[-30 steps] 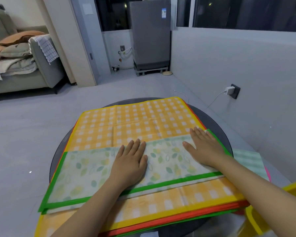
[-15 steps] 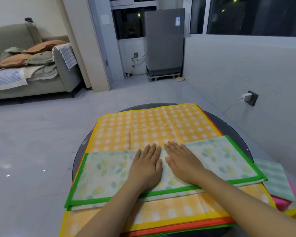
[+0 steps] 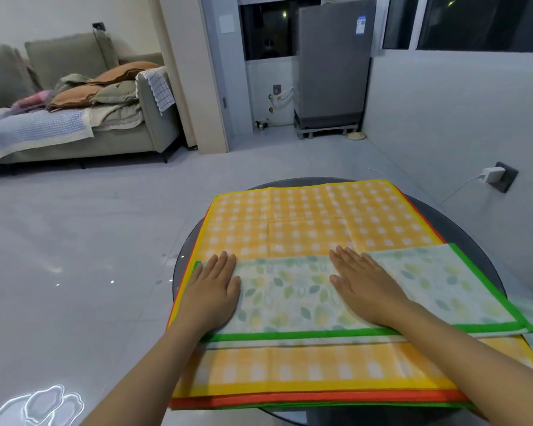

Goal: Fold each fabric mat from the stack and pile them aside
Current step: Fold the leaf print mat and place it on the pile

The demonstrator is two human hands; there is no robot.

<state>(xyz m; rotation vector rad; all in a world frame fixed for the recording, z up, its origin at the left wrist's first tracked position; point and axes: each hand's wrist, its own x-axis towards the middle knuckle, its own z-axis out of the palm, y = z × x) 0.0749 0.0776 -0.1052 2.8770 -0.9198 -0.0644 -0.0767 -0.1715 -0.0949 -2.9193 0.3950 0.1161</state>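
Green-bordered leaf-print mat (image 3: 293,298) lies folded atop the stack (image 3: 314,222) on the round table (image 3: 474,256); the left hand (image 3: 211,292) has slid to its left end, the right hand (image 3: 366,287) stays central, both pressing flat, fingers straight.

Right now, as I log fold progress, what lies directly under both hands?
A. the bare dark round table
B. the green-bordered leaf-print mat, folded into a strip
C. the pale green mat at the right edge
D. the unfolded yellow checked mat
B: the left hand and right hand press flat on the folded leaf-print mat, which lies atop the yellow checked mat.
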